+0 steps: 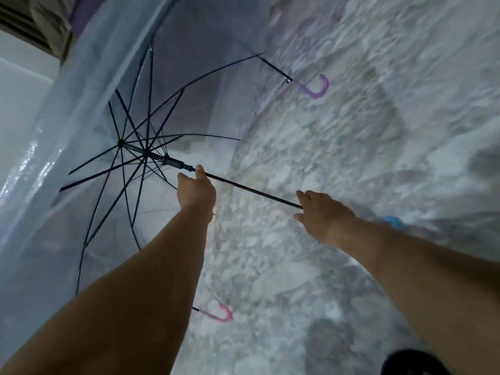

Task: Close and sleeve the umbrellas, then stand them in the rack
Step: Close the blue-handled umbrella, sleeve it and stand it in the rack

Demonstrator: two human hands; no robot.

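Note:
I hold an open clear umbrella (121, 147) with black ribs, its canopy spread out to the left. My left hand (196, 189) grips the black shaft (251, 189) just below the runner. My right hand (323, 215) is closed on the shaft's lower end, by the blue handle (393, 221). A second open clear umbrella with a purple hooked handle (316, 87) lies behind. The pink handle (220, 315) of a third shows under my left forearm.
The floor (351, 158) is grey speckled stone. A pale wall (19, 104) stands at the left, with a dark slatted grille (19, 20) above it. A dark shoe (414, 362) shows at the bottom right. No rack or sleeves are in view.

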